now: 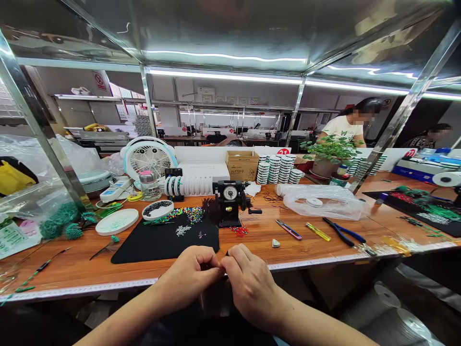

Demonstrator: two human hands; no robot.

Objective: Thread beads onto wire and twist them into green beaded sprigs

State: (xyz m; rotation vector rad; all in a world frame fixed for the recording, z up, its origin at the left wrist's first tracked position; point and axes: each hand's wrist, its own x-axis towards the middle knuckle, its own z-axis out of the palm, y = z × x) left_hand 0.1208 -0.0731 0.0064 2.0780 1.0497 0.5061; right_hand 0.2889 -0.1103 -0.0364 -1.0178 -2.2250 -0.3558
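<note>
"From the head camera, what do the hands have?"

"The left hand (187,275) and right hand (250,283) meet just in front of the black mat (151,245), both closed in a pinch on dark wire strands (212,299), which hang below the grip."

"What's around that mat?"

"Coloured beads (182,215) lie along its back edge, a dial-faced crank machine (228,204) stands just behind its right corner, and a white round dish (117,222) sits left of it. Blue-handled pliers (340,229) lie well to its right."
</note>
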